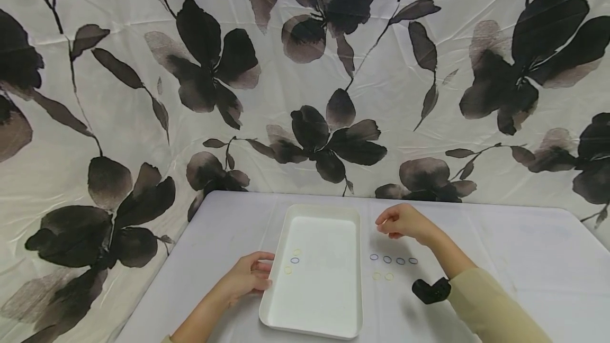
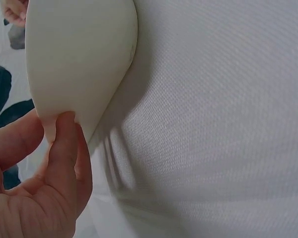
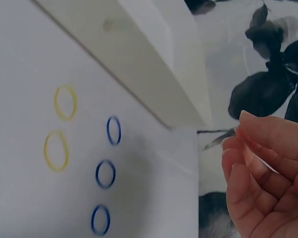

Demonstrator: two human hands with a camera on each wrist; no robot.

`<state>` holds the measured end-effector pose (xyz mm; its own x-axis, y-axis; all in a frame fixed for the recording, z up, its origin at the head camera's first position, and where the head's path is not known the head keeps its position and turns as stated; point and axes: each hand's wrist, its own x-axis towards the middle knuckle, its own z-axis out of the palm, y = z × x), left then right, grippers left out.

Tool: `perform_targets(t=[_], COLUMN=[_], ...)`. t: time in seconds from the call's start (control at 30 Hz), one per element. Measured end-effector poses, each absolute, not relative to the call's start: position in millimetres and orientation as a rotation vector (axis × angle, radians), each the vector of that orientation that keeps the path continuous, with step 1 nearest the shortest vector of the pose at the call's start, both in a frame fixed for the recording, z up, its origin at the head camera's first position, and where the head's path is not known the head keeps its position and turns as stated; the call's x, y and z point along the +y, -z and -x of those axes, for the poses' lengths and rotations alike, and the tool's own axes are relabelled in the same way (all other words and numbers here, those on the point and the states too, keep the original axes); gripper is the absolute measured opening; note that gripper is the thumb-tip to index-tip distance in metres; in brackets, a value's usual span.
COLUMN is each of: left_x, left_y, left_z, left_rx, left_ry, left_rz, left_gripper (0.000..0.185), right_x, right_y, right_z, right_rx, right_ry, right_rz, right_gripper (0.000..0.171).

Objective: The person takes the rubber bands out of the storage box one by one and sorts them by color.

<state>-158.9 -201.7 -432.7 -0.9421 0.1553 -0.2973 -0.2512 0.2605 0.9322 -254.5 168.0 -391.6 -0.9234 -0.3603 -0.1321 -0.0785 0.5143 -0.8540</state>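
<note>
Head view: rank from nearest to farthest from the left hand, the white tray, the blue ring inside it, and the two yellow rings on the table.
1. White tray, touching the left hand.
2. Blue ring, inside the tray's left part.
3. Yellow rings on the table, right of the tray.

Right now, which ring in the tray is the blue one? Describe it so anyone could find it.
Start at the white tray mid-table. By its left wall, next to the left hand, lie three small rings. The blue ring sits between two yellow rings, the tray's only blue one.

This looks like a made-up recording spot, not a real room: a big flower-print cloth (image 1: pixel 305 68) hangs behind a table (image 1: pixel 500 237) covered in plain white cloth.
</note>
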Motion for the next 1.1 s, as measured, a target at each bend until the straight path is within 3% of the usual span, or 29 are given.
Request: perform_targets(t=[1.1], left_x=[-200], left_y=[429], left_z=[157], left_rx=[2.219], left_ry=[-1.727], left_rz=[0.094], left_gripper=[0.06], right_x=[78], right_y=[403], right_z=[256], right_rx=[2.327], right_ry=[1.425], right_rz=[0.472], right_gripper=[0.017])
